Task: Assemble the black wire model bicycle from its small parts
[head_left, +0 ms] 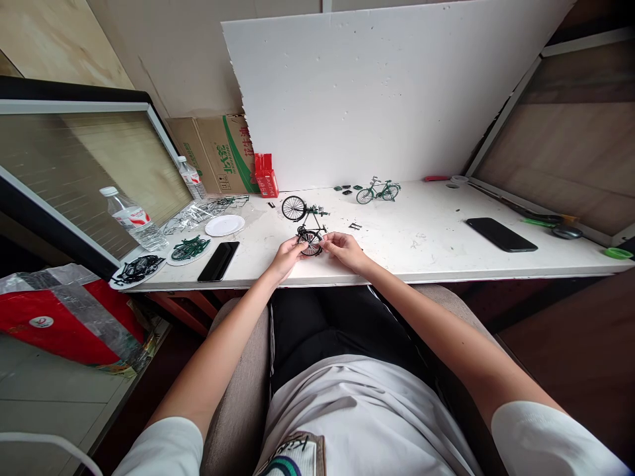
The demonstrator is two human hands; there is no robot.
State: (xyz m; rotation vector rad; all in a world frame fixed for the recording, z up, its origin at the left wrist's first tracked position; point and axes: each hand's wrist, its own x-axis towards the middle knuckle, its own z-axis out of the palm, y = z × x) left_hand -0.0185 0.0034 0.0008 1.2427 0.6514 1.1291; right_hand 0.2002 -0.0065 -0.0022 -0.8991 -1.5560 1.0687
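A black miniature bicycle [314,221] lies at the front of the white table, one wheel toward me and the other farther off to the left. My left hand [286,258] pinches the left side of the near wheel. At that wheel's right side, the closed fingertips of my right hand [346,250] grip it too; any small part between them is hidden. A finished-looking green miniature bicycle [379,192] stands upright farther back. Just right of the held bicycle is a small black part [354,226], and several dark pieces [347,189] sit beside the green one.
On the left are plates of black parts [137,270] and green parts [188,248], a white plate [225,225], a phone [218,262] and water bottles [133,217]. A red box [266,176] stands behind. A black phone-like slab [501,235] lies right. A white board [377,92] leans at the back.
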